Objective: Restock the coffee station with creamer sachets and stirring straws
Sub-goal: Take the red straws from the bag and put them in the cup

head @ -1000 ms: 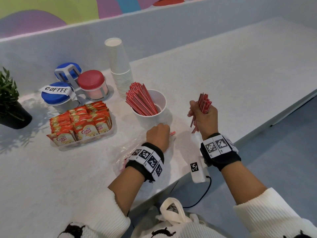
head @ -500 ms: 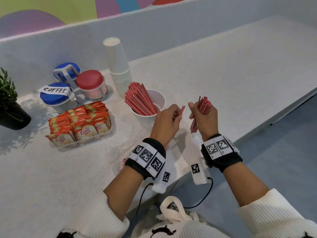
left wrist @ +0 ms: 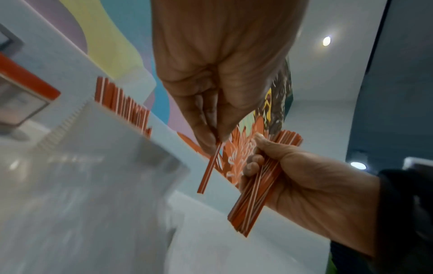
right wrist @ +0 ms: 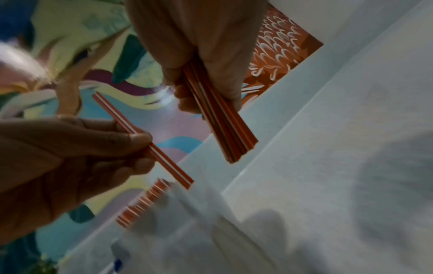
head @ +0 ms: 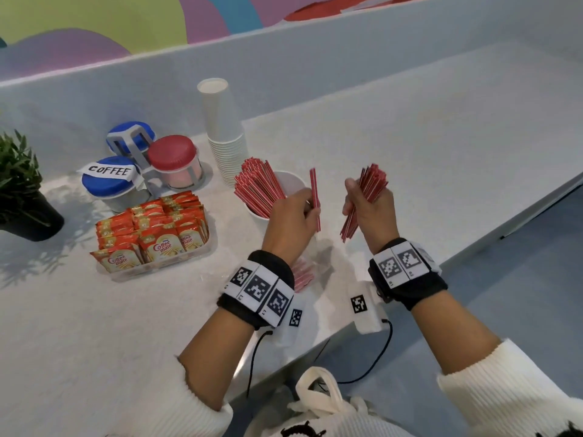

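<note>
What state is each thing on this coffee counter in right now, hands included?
Left hand: pinches a couple of straws, raised.
Right hand: grips a straw bundle.
White cup: upright, part filled with leaning straws.
Sachet tray: full of creamer sachets.
Coffee jar: lid on.
Red-lidded jar: lid on.
Paper cups: stacked upside down.

Head view: looks down and forward over the white speckled counter (head: 410, 146).
Wrist views: close, angled upward past the fingers.
Shared: thin red-and-white stirring straws (left wrist: 254, 187) (right wrist: 220, 118).
</note>
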